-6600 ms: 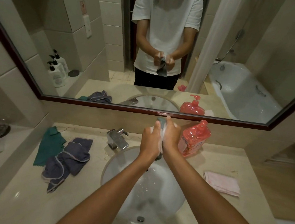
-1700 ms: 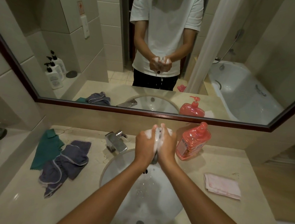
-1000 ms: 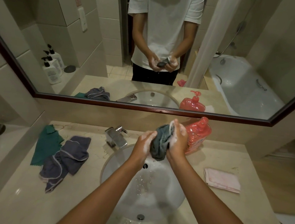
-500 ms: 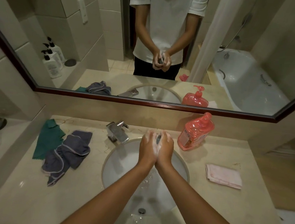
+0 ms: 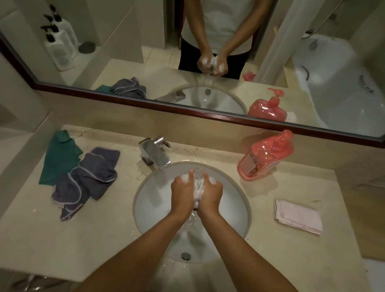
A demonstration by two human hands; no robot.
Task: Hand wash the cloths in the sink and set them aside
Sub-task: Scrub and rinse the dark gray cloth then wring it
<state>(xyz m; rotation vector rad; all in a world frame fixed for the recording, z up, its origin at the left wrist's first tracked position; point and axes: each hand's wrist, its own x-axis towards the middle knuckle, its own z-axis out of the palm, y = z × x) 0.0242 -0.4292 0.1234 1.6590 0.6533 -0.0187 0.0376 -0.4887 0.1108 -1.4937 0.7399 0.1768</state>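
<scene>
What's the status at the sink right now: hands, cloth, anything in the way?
Left hand and right hand both squeezing soapy cloth over sink. Water dripping below. Nothing in the way.

left hand, right hand, squeezing soapy cloth

My left hand and right hand are flecked with white foam around a grey cloth, over a white sink set in a cream, faintly veined counter. On the left lie a plain dark green cloth and a slate-purple cloth edged in pale lilac trim, and on the right a pale pink towel. At the far side stand a shiny silver tap and a clear coral-red soap bottle with a white label, below a mirror framed in dark reddish brown.
</scene>
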